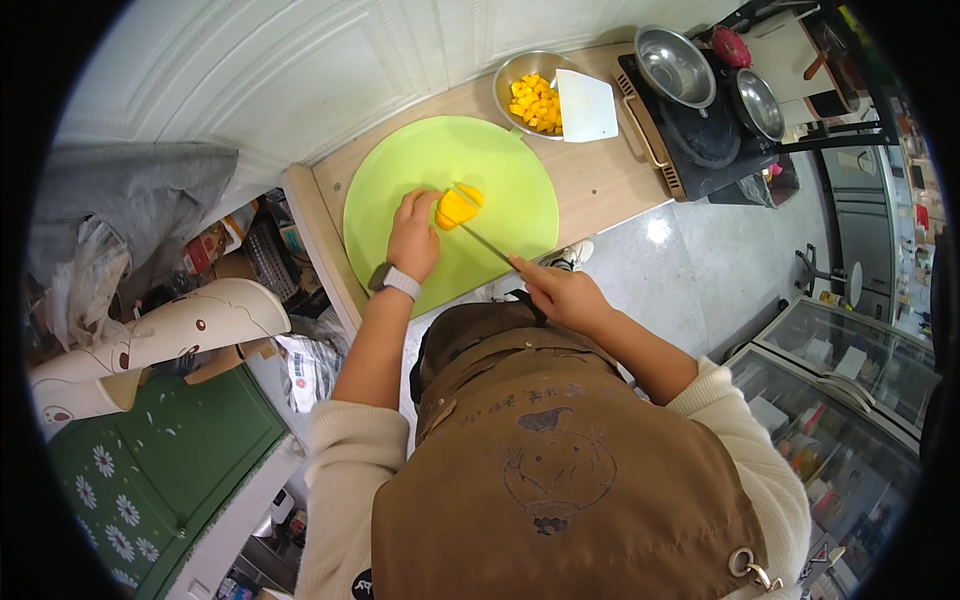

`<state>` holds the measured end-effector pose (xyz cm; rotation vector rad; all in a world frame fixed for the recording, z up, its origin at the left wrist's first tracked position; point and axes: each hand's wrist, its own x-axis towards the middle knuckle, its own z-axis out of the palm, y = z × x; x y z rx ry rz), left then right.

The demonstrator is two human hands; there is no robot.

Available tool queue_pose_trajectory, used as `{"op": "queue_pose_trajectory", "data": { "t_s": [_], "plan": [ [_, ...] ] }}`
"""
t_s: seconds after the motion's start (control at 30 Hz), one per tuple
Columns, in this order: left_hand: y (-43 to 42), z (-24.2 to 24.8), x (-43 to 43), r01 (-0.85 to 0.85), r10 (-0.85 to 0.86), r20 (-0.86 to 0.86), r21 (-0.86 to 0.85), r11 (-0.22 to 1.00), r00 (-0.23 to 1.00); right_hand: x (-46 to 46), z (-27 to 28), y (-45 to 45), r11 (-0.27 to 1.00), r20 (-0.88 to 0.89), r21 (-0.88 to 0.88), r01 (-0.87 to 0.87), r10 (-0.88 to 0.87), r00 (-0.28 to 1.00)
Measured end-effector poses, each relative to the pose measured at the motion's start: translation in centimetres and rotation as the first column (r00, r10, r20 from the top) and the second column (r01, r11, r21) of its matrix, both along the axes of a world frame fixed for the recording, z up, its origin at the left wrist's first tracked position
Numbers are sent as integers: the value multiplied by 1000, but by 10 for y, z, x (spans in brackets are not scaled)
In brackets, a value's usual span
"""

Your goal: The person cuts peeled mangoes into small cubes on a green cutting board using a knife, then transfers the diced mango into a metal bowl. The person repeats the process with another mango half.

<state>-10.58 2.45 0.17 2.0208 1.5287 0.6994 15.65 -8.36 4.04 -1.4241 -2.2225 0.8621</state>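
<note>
On a round lime-green cutting board lies a piece of peeled yellow fruit, likely mango, with a slice partly parted along its far right side. My left hand steadies the fruit from the left, fingertips bent against its edge. In my right hand is a knife, its handle hidden in my grip. The blade points up and left, its tip at the fruit's lower right side. Beyond the board, a steel bowl contains yellow fruit cubes, with a white flat scraper lying across its right rim.
At the right of the wooden counter stands a black cooktop with two steel bowls, one of them nearer, and a dragon fruit. A panelled white wall borders the counter's back. Glass-topped freezers stand at lower right.
</note>
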Motion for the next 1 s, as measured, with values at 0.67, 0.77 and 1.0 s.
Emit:
{"op": "queue_pose_trajectory", "data": {
  "t_s": [0.67, 0.77, 1.0],
  "plan": [
    [-33, -15, 10, -118, 136, 51, -257, 959, 989, -31, -13, 13, 992, 181, 80, 96, -110, 977],
    [-40, -17, 17, -184, 204, 81, -211, 960, 976, -35, -9, 16, 990, 193, 112, 82, -102, 976],
    [-47, -17, 26, -256, 268, 79, -137, 957, 960, -51, -10, 18, 993, 245, 114, 15, -42, 969]
  ]
}}
